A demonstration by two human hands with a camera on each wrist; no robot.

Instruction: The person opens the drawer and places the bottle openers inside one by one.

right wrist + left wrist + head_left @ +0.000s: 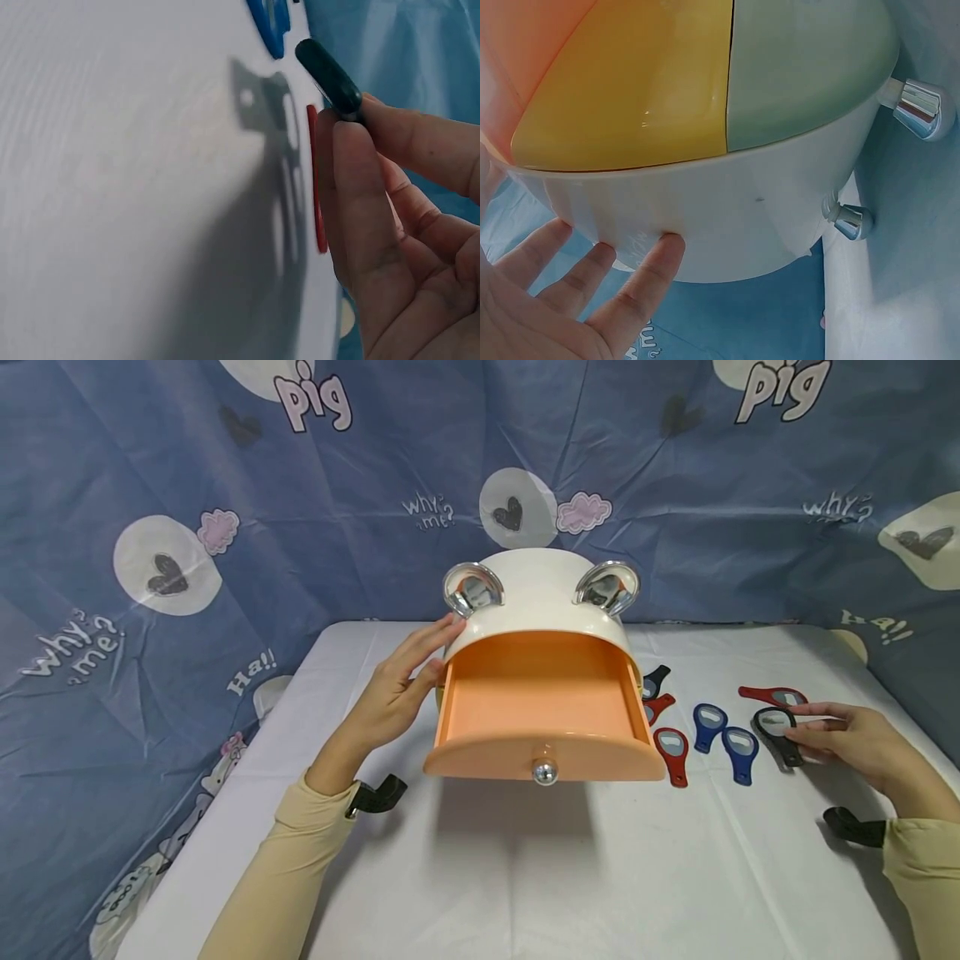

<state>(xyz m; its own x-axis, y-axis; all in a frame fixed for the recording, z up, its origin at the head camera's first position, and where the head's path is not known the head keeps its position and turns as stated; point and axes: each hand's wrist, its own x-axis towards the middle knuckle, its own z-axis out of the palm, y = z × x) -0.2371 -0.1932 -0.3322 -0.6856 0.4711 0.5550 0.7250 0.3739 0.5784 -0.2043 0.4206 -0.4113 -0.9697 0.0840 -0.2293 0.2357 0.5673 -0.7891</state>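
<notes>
A white rounded drawer box (536, 597) with silver ear-like feet stands mid-table, its orange drawer (543, 758) pulled out and nothing inside. My left hand (393, 697) rests its fairly straight fingers against the left side of the box. In the left wrist view, fingertips meet the white shell (727, 217) beside closed yellow (637, 97) and green drawers (810, 67). On the right, my right hand (862, 743) pinches a black bottle opener (791, 750) by its round head between thumb and fingers. The right wrist view has this opener (328, 75) edge-on, above the white cloth.
Beyond the held one lies a red bottle opener (772, 695). Two blue openers (741, 764) and another red one (674, 764) lie right of the drawer. A black (657, 678) and a red opener (660, 703) sit close against the box. Behind hangs a blue printed curtain (375, 460).
</notes>
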